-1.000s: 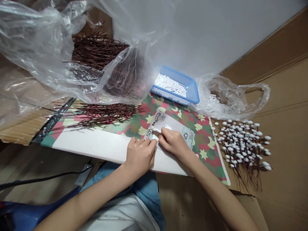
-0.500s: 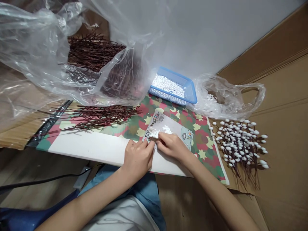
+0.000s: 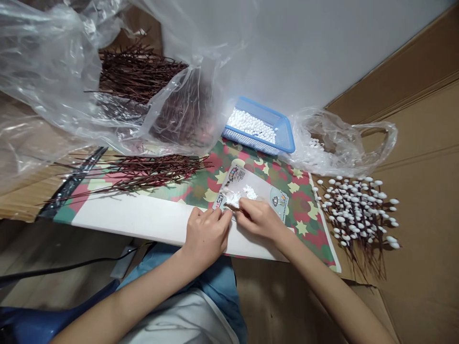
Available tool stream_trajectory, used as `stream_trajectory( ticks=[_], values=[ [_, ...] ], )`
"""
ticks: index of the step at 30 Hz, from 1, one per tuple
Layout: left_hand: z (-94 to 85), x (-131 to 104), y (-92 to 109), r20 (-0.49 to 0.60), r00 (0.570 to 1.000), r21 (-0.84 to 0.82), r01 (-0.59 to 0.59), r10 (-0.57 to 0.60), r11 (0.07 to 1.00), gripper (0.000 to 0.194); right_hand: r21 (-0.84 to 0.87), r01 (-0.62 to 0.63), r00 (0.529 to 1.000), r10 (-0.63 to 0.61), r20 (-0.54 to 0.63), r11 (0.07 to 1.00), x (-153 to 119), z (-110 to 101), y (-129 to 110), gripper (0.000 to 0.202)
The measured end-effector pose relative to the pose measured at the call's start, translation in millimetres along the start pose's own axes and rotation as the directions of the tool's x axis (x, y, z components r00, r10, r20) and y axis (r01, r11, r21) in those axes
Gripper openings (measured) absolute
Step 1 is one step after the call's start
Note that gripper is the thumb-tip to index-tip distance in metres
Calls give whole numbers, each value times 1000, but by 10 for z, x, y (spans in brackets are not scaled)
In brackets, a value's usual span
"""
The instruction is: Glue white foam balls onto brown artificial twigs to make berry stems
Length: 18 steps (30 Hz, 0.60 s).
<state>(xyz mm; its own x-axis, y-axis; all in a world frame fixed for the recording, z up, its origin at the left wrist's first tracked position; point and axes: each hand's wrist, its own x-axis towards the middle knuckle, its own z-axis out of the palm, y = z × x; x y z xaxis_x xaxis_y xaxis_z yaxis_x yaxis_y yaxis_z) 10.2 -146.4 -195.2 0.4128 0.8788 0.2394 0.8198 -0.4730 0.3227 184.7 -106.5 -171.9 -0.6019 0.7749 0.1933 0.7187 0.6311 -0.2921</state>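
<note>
My left hand [image 3: 208, 234] is closed, its fingers curled down at the front of a printed card [image 3: 263, 191]. Across from it, my right hand [image 3: 260, 220] pinches with thumb and forefinger, the fingertips almost meeting those of the left. Right at the fingertips lies a white, paste-like mass [image 3: 233, 198] with a thin brown edge below it. Whatever the fingers hold is too small and covered to make out. Just behind the right hand, a small white heap [image 3: 249, 192] rests on the card.
Brown twigs [image 3: 154, 172] lie at the left on the camouflage-patterned board [image 3: 301, 210]; more twigs [image 3: 139, 76] fill a clear plastic bag [image 3: 64, 71]. A blue basket [image 3: 285, 136] holds white beads. Another clear bag [image 3: 340, 138] and white-tipped stems [image 3: 358, 210] are at right.
Both hands stay close together at the card. The right hand has shifted very slightly to the right, baring a little more of the white mass; the view has moved a bit too.
</note>
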Motion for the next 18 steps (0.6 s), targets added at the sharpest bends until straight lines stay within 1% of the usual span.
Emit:
stream_trajectory(
  ticks=[3, 7, 9, 11, 13, 16, 18],
  values=[
    [8, -8, -1, -15, 1000, 3, -6, 6, 1000, 10, -79, 20, 1000, -18, 21, 997, 2, 83, -3, 20],
    [25, -5, -1, -19, 1000, 12, -13, 13, 1000, 9, -237, 44, 998, -52, -27, 971, 78, 154, 84, 19],
    [32, -5, -2, -18, 1000, 16, -7, 7, 1000, 9, -261, 37, 998, -51, -48, 965, 99, 143, 118, 19],
    [36, -7, -3, -16, 1000, 13, 3, -3, 1000, 9, -218, 3, 997, -19, -70, 976, 86, 108, 115, 20],
    [35, -9, -2, -11, 1000, 8, 8, -8, 1000, 9, -131, -23, 997, 14, -73, 991, 43, 71, 77, 21],
    [31, -7, 0, -1, 1000, -7, 4, -4, 1000, 9, -45, 16, 1000, -17, -21, 999, -24, 65, 8, 22],
    [29, -3, -1, 2, 1000, -11, 6, -6, 1000, 9, -64, 48, 999, -49, -7, 997, -33, 103, -1, 21]
  ],
)
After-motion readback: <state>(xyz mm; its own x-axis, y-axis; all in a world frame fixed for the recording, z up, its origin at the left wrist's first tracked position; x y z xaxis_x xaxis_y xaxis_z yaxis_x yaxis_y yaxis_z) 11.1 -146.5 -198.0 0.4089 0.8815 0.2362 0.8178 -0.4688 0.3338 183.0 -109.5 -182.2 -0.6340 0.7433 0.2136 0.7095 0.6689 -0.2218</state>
